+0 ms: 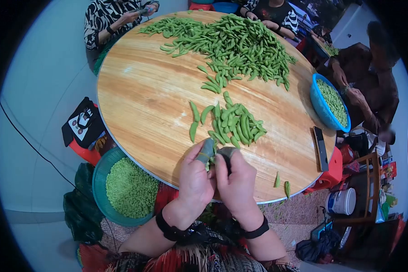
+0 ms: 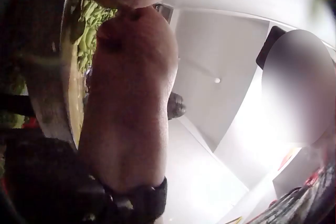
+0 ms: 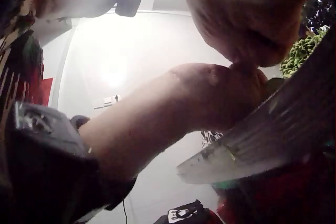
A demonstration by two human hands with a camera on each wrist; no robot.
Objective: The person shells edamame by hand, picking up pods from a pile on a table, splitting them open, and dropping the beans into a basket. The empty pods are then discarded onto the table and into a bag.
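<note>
Both my hands meet over the near edge of the round wooden table [image 1: 145, 99]. My left hand [image 1: 203, 158] and right hand [image 1: 226, 161] each wear a grey thumb cover and pinch one green pod [image 1: 209, 167] between them; the hands hide most of it. Just beyond my fingers lies a small pile of green pods [image 1: 233, 124]. A much larger heap of pods [image 1: 231, 45] covers the far side of the table. In the right wrist view the two hands touch at the table edge [image 3: 241, 66], with pods [image 3: 299, 53] behind.
A teal basket [image 1: 97, 181] of shelled beans sits below the table at my left. A blue basket [image 1: 319, 106] of beans stands at the right edge, near a black flat object [image 1: 321, 148]. Two loose pods [image 1: 281, 183] lie near the front rim. Other people sit at the far side.
</note>
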